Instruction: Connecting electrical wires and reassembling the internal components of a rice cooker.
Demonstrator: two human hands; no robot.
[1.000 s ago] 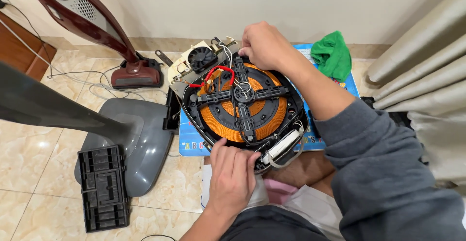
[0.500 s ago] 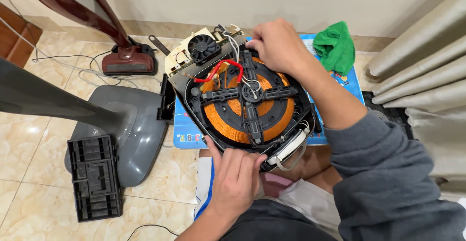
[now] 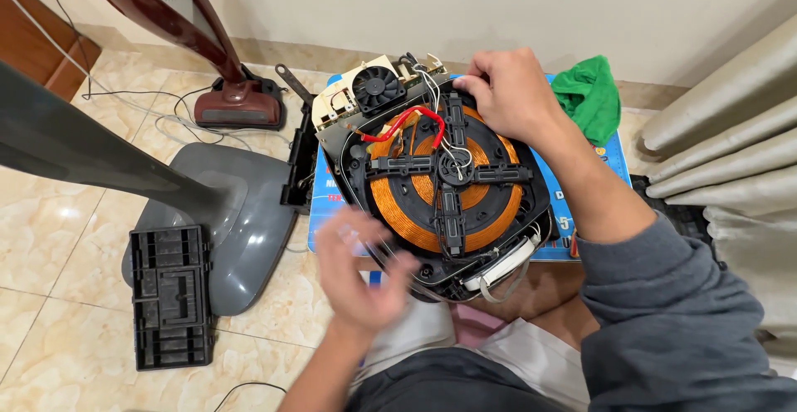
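Note:
An opened induction cooker [image 3: 444, 188] lies on a blue mat, showing its round copper coil [image 3: 398, 204], black cross bracket, red wire [image 3: 398, 123] and small black fan [image 3: 378, 87] at the far edge. My right hand [image 3: 510, 97] grips the cooker's far rim near the white wires. My left hand [image 3: 357, 275] is blurred in the air just off the cooker's near left edge, fingers spread and empty.
A grey fan base [image 3: 224, 221] with its pole stands to the left, a black plastic cover [image 3: 170, 296] lying beside it. A dark red vacuum head [image 3: 237, 105] sits at the back left. A green cloth [image 3: 589, 97] lies at the back right, curtains [image 3: 730, 155] hang at the right.
My left hand has let go of the cooker's near edge and swung left, away from it. The right hand stays on the far rim.

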